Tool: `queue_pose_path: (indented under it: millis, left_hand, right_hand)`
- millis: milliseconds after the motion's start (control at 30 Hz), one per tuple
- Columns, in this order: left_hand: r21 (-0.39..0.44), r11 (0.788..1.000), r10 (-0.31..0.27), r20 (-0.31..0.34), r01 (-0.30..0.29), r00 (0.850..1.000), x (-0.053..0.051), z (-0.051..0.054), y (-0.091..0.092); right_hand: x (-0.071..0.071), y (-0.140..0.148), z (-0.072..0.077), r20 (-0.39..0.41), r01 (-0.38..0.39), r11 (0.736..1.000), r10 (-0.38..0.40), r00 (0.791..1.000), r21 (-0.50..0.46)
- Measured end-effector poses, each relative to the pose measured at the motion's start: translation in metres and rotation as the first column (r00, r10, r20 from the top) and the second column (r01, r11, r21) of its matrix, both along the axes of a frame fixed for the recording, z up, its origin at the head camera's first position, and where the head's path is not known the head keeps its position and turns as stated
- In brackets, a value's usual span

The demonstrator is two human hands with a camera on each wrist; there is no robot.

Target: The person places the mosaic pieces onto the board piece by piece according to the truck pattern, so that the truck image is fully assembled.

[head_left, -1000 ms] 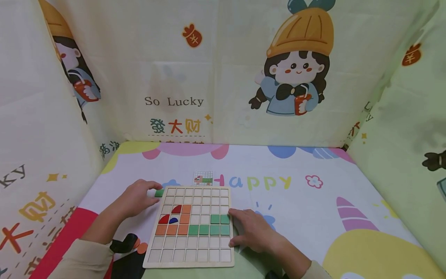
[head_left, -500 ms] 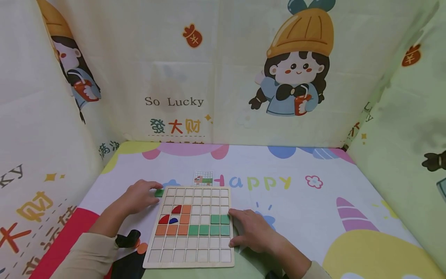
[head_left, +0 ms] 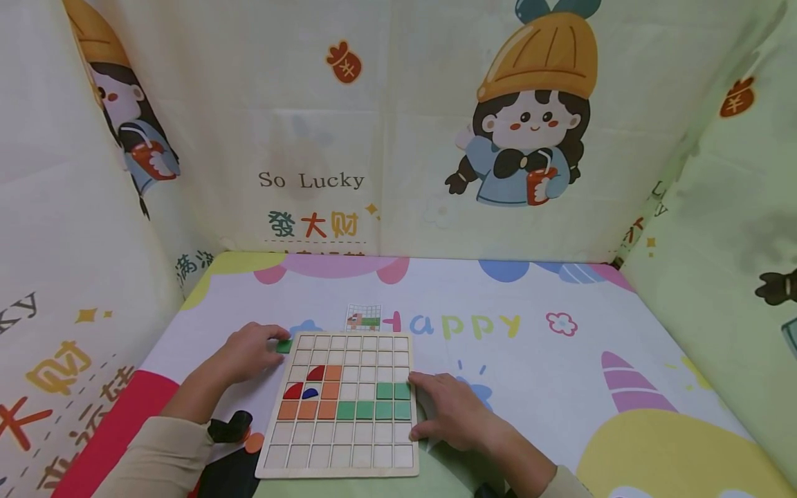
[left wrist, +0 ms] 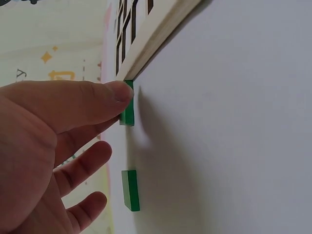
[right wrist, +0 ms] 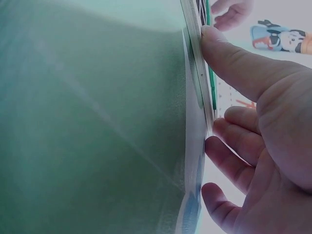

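A wooden grid board (head_left: 336, 443) lies on the table, partly filled with red, orange, green and blue pieces. By its upper left corner my left hand (head_left: 249, 353) pinches a green tile (head_left: 284, 346) between thumb and index finger. The left wrist view shows this green tile (left wrist: 128, 107) standing close to the board's edge (left wrist: 161, 39), under the thumb. A second green tile (left wrist: 130, 190) rests on the table below the fingers; my hand hides it in the head view. My right hand (head_left: 451, 411) touches the board's right edge with thumb and fingertips, its fingers relaxed.
Just beyond the board lies a small picture card (head_left: 364, 318) printed with a coloured grid figure. Round orange pieces (head_left: 253, 443) lie left of the board, near a black shape (head_left: 230, 474). Patterned cloth walls (head_left: 405, 138) enclose the table at the back and sides.
My left forearm and sleeve have shifted slightly while the fingers stay at the green tile. The right hand and the board have stayed in place.
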State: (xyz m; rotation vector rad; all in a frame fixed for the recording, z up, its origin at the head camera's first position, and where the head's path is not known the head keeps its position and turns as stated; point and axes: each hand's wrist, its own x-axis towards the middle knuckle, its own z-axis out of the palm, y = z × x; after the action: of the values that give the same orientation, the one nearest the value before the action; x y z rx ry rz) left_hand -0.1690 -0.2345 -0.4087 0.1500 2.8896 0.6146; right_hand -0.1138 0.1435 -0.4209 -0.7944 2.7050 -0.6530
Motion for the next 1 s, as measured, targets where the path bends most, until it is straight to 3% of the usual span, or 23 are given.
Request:
queue_pose_path:
  millis: [467,733,1000]
  left_hand:
    - [-0.006,1.0,0.01,-0.019,-0.01,1.0,0.001,-0.002,-0.003]
    - [-0.034,0.999,-0.017,-0.044,0.015,0.999,0.003,-0.002,-0.004]
    - [-0.04,0.999,-0.032,-0.071,0.029,0.997,0.006,0.011,0.004]
  right_hand:
    - [0.001,0.0,0.0,-0.001,0.004,1.0,-0.004,1.0,-0.005]
    - [0.001,-0.001,0.0,0.007,0.005,1.0,-0.005,1.0,-0.005]
    - [0.001,0.0,0.0,0.005,0.005,1.0,-0.005,1.0,-0.004]
